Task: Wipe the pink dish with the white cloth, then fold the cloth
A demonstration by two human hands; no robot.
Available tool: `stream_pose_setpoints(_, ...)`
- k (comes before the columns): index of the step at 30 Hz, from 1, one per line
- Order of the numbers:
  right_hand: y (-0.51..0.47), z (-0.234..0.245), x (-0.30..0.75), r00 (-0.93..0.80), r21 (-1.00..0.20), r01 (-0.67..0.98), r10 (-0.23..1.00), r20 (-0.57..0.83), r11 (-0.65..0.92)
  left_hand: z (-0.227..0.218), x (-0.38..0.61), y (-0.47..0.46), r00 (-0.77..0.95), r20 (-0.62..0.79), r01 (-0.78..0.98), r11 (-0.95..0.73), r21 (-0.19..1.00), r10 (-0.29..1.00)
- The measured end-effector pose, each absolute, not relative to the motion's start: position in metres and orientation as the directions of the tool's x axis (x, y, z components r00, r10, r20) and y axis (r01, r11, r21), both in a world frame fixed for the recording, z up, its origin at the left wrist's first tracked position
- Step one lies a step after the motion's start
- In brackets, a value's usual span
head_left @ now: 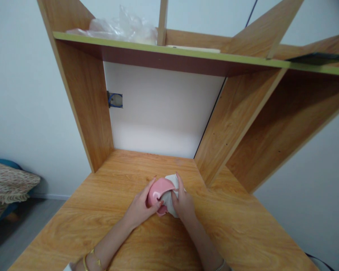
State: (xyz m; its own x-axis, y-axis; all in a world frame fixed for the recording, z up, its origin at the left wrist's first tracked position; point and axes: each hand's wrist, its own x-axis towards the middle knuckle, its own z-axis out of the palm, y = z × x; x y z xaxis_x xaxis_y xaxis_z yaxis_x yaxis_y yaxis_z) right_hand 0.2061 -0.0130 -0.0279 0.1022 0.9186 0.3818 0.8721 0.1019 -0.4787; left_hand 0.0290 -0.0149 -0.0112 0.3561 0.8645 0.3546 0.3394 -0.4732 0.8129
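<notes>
Over the wooden desk, my left hand is closed around a glossy pink, rounded, hollow object. The object is bowl-like with a notched edge, and its exact kind is not clear. My right hand grips a crumpled white cloth, thumb bent over it. The cloth touches the pink object's open right side, and part of it sits inside. My left thumb lies across the object's near edge. Fingers and cloth hide parts of the object.
Wooden side panels and a shelf frame the desk's back. A clear plastic bag and a dark flat item lie on the shelf. There is a wall socket box at back left. A woven blanket covers a blue seat at left.
</notes>
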Motion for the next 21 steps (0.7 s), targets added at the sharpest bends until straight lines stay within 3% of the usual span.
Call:
stream_pose_setpoints(9, -0.01, -0.036, 0.201, 0.224, -0.723, 0.672, 0.887, 0.403, 0.159, -0.027, 0.038, -0.014, 0.344, 0.356, 0.221, -0.444, 0.869, 0.869)
stream_pose_setpoints(12, -0.008, -0.036, 0.199, 0.238, -0.752, 0.627, 0.871, 0.43, 0.2, -0.024, 0.039, -0.016, 0.324, 0.383, 0.221, -0.463, 0.858, 0.865)
stream_pose_setpoints(16, -0.01, -0.029, 0.199, 0.294, -0.72, 0.691, 0.884, 0.364, 0.066, -0.023, 0.036, -0.014, 0.309, 0.38, 0.25, -0.46, 0.852, 0.872)
stream_pose_setpoints(21, -0.015, -0.016, 0.206, 0.285, -0.542, 0.84, 0.877, 0.388, -0.033, -0.023, 0.032, -0.014, 0.321, 0.416, 0.308, -0.509, 0.803, 0.851)
